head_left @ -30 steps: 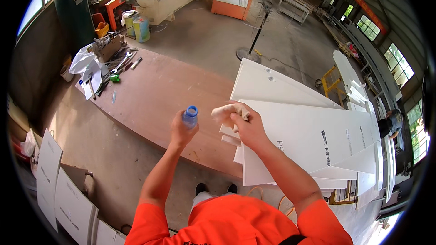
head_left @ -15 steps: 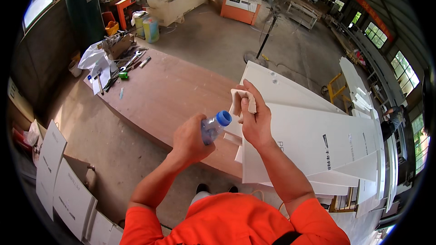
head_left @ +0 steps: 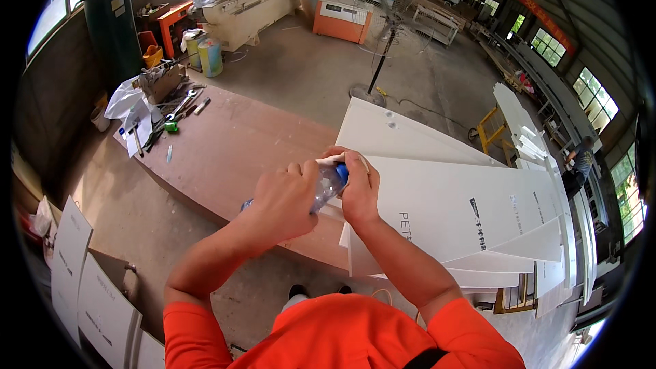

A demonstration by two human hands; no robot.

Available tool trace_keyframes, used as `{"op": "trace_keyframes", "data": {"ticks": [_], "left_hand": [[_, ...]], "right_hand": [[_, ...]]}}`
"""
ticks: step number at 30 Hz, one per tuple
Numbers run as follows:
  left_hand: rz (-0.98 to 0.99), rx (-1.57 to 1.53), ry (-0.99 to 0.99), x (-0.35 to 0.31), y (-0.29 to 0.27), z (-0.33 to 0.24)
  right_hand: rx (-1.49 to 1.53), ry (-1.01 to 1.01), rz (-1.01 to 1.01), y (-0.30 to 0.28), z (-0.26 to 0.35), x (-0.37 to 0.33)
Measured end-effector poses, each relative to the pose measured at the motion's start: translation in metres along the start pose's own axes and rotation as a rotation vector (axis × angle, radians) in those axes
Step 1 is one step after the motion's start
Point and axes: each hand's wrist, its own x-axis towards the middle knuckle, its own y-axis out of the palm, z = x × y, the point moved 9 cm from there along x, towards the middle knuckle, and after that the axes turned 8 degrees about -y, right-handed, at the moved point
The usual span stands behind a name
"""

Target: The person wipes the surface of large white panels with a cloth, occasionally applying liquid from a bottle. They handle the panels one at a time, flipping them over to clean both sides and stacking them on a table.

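Note:
A clear plastic bottle [head_left: 326, 190] with a blue top lies tilted between my hands, above the brown tabletop. My left hand [head_left: 281, 203] is closed round its body, and the bottle's base pokes out on the left. At the blue end, my right hand [head_left: 360, 191] has its fingers curled over a piece of cream cloth [head_left: 331, 160], which is pressed against the bottle's top. The fingers hide most of the cloth. Whether the bottle's mouth is open cannot be made out.
White printed panels [head_left: 437, 198] lie stacked at an angle on the right. Wrenches [head_left: 179, 104] and other tools sit at the table's [head_left: 232, 137] far left corner. More panels [head_left: 102, 301] lean at the lower left. A stand fan [head_left: 383, 61] stands beyond; a person [head_left: 579, 164] is far right.
My right hand has brought the cloth from beside the bottle onto its blue top. My left hand has turned over the bottle, still gripping it. The view has shifted slightly.

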Motion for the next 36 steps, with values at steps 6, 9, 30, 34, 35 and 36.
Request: {"op": "trace_keyframes", "data": {"ticks": [6, 9, 30, 34, 35, 36], "left_hand": [[0.209, 0.168, 0.040, 0.012, 0.001, 0.001], [0.203, 0.175, 0.058, 0.009, 0.003, 0.005], [-0.107, -0.319, -0.137, -0.009, 0.079, 0.042], [-0.156, -0.478, -0.152, -0.003, 0.102, 0.044], [-0.208, -0.523, -0.161, -0.002, 0.111, 0.050], [-0.261, -0.563, -0.173, -0.004, 0.123, 0.063]], "right_hand": [[0.064, 0.156, -0.035, 0.002, -0.016, -0.007], [0.072, 0.176, -0.032, 0.007, -0.030, -0.009], [0.330, 0.373, -0.029, 0.002, -0.064, -0.004], [0.541, 0.450, -0.165, -0.028, -0.078, 0.004], [0.573, 0.443, -0.192, -0.040, -0.078, 0.008], [0.463, 0.376, -0.209, -0.057, -0.073, 0.015]]}}
